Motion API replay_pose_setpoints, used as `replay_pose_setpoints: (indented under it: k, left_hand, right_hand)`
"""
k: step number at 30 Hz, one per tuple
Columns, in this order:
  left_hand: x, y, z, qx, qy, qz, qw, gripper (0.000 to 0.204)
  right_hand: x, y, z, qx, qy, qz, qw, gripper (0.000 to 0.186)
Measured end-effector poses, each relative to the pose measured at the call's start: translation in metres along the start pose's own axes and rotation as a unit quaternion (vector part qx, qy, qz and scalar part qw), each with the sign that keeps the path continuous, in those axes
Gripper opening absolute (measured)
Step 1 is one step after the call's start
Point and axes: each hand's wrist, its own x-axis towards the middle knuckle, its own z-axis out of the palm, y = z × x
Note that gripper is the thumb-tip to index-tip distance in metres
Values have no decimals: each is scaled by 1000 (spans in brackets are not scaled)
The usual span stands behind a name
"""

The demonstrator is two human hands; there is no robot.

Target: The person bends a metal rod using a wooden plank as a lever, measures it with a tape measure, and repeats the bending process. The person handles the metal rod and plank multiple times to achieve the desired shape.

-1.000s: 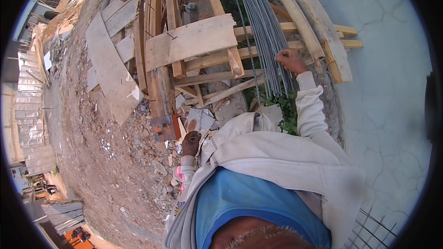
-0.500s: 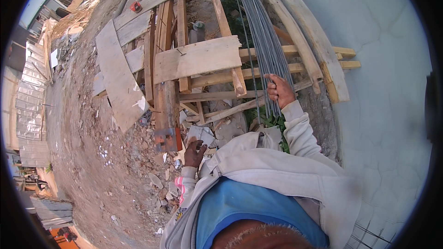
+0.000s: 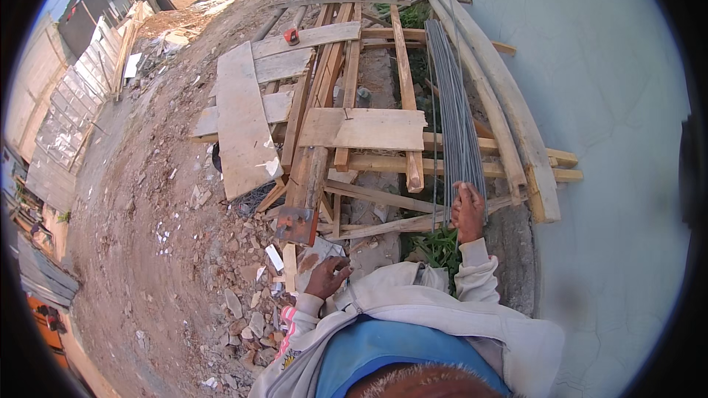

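Note:
My right hand (image 3: 468, 214) is closed around the near ends of a bundle of thin steel rods (image 3: 455, 114), its fingers curled; how many rods it holds is hidden. The rods run away from me across timber beams. My left hand (image 3: 328, 278) hovers low in front of my body, holding nothing, its fingers loosely bent and apart. Close beyond it lies a pale broken slab (image 3: 317, 253) among rubble. A rusty orange-and-grey metal block (image 3: 296, 225) sits at the near end of a thick timber (image 3: 306, 177).
Planks lie across the timber frame, one (image 3: 247, 121) slanting at the left. On another sits a red tape measure (image 3: 291, 36). Long pale boards (image 3: 509, 103) lean by the grey wall (image 3: 605, 118) at the right. Rubble (image 3: 247, 317) covers the ground at left.
My view has tilted up, showing more of the far end of the timber stack. My right hand is now nearer the rods' near ends, its index finger more curled. My left hand stays low.

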Motion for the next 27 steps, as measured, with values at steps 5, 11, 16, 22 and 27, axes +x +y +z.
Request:
replay_pose_setpoints:
  k: [5,11,16,22,27]
  left_hand:
    - [-2,71,-41,-127,64,112,983,38]
    - [-9,153,-101,-122,289,244,918,44]
    - [-51,167,-101,-189,351,242,885,45]
    - [-102,139,-78,-36,611,180,770,44]
    - [-147,97,-114,-152,690,49,706,52]
  right_hand:
    - [-36,-22,56,15,-47,-144,988,25]
    - [-102,2,145,-140,-319,-239,906,24]
    - [-139,122,184,-68,-464,-184,864,18]
    - [-225,168,219,64,-565,55,821,18]
    - [-266,121,229,-108,-509,-225,824,13]
